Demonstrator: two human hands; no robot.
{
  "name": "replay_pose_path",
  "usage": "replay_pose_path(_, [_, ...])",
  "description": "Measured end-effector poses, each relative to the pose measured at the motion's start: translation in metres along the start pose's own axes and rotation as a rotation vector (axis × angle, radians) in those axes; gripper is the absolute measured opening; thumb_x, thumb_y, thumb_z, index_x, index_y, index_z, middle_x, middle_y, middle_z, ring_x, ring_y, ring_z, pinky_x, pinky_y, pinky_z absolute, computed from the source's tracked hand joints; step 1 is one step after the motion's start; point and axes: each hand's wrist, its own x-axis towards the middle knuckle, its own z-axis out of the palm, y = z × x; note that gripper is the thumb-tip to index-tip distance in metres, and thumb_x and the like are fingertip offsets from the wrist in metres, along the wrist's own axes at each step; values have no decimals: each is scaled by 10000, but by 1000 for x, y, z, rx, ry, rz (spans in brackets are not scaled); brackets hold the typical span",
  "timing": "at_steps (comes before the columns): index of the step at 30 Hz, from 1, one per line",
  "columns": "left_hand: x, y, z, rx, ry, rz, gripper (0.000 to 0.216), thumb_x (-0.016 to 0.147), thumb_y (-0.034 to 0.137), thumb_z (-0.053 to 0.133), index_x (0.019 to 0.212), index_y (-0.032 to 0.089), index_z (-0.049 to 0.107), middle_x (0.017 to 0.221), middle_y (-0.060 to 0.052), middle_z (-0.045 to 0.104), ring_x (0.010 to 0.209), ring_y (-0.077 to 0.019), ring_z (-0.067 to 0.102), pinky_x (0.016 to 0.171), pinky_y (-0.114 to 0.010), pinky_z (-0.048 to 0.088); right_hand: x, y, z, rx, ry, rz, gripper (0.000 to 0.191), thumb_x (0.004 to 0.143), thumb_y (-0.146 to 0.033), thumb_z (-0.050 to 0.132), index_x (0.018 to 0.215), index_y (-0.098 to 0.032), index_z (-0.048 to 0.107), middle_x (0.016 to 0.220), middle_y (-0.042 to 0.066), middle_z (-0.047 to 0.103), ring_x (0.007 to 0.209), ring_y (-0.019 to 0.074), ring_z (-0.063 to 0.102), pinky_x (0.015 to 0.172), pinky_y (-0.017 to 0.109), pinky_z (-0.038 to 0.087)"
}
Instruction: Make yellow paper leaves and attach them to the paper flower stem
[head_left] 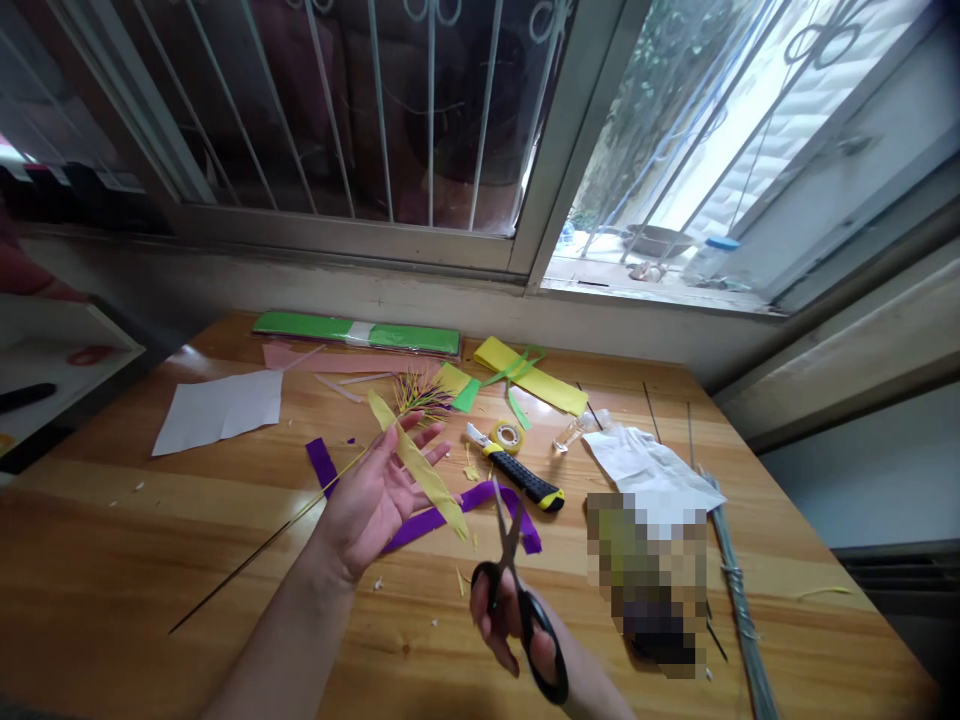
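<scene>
Palm up, my left hand (pixel 373 505) pinches a pale yellow paper strip (pixel 433 478) under its thumb, the other fingers loosely spread behind it. A long thin wire stem (pixel 279 534), dark at its lower end and yellow higher up, also runs through this hand. A fringed tuft (pixel 422 394) of yellow, purple and green tops the stem. In my right hand (pixel 501 618) are black-handled scissors (pixel 508 556), fingers through the loops. Their blades are apart and point away from me, just right of the strip's lower end without visible contact. Purple paper strips (pixel 421 526) lie below my left hand.
Beyond my hands lie a utility knife (pixel 525 480), a tape roll (pixel 508 435), folded yellow paper (pixel 532 376) and a green paper pack (pixel 360 333). White paper (pixel 219 410) is at left. A crumpled white sheet (pixel 649 465), a pixelated item (pixel 652 590) and bundled wires (pixel 739 600) occupy the right.
</scene>
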Motion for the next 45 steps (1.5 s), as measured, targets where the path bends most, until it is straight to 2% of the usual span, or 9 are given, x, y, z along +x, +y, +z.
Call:
replay_pose_path(4, [-1, -3, 3, 1, 10, 16, 211, 904, 268, 406, 1018, 221, 577, 1171, -95, 584, 1177, -281, 490, 866, -505, 466, -4, 5, 9, -105, -15, 67, 652, 666, -765, 467, 806, -136, 571, 660, 31, 530, 549, 105, 433, 521, 231, 314])
replay_pose_path(14, [-6, 1, 10, -85, -56, -81, 218, 911, 266, 387, 1010, 219, 576, 1169, -90, 595, 1181, -278, 490, 901, -515, 438, 6, -4, -13, -175, 335, -57, 561, 684, -701, 536, 588, -148, 539, 481, 5, 488, 472, 101, 399, 474, 230, 277])
replay_pose_path(17, [-2, -1, 11, -178, 18, -7, 231, 919, 263, 367, 982, 235, 588, 1119, -61, 624, 1169, -254, 505, 930, -555, 398, 5, 15, 5, 45, 262, -36, 658, 625, -801, 461, 723, -156, 551, 600, 5, 492, 445, 76, 357, 421, 213, 256])
replay_pose_path(19, [2, -7, 11, -237, 110, 92, 246, 923, 261, 354, 951, 248, 597, 1079, -35, 644, 1156, -240, 517, 945, -601, 359, 7, 32, 23, 213, 138, 81, 746, 550, -868, 412, 753, -163, 545, 609, -8, 466, 397, 53, 315, 377, 200, 245])
replay_pose_path(23, [5, -21, 13, -297, 213, 266, 269, 925, 290, 341, 921, 274, 610, 1066, -6, 652, 1158, -225, 516, 958, -625, 327, 20, 51, 52, 370, 133, 197, 823, 371, -923, 425, 694, -172, 521, 629, -3, 482, 376, 57, 390, 307, 176, 261])
replay_pose_path(27, [0, -29, 19, -305, 218, 330, 252, 912, 325, 372, 962, 298, 618, 1152, -6, 620, 1186, -216, 490, 975, -532, 368, 42, 42, 58, 426, 254, 129, 783, 486, -902, 394, 731, -168, 512, 649, 11, 533, 338, 50, 402, 260, 168, 273])
replay_pose_path(33, [-5, -31, 18, -289, 194, 384, 236, 893, 360, 411, 1002, 312, 614, 1234, -6, 569, 1224, -240, 445, 935, -528, 416, 66, 33, 52, 328, 306, 272, 743, 406, -899, 445, 572, -175, 451, 458, -20, 483, 287, 64, 399, 241, 173, 241])
replay_pose_path(38, [-5, -30, 15, -295, 208, 363, 244, 901, 353, 394, 1024, 312, 601, 1216, -12, 582, 1200, -223, 473, 943, -498, 413, 59, 27, 60, 230, 460, 41, 636, 636, -773, 485, 678, -140, 521, 524, -13, 521, 356, 42, 387, 328, 168, 271])
replay_pose_path(45, [-5, -28, 12, -286, 223, 383, 212, 901, 322, 405, 943, 298, 612, 1126, 1, 625, 1181, -201, 492, 959, -481, 402, 54, 25, 61, 142, 516, 117, 601, 663, -743, 493, 592, -146, 488, 423, -36, 463, 291, 34, 350, 295, 155, 242])
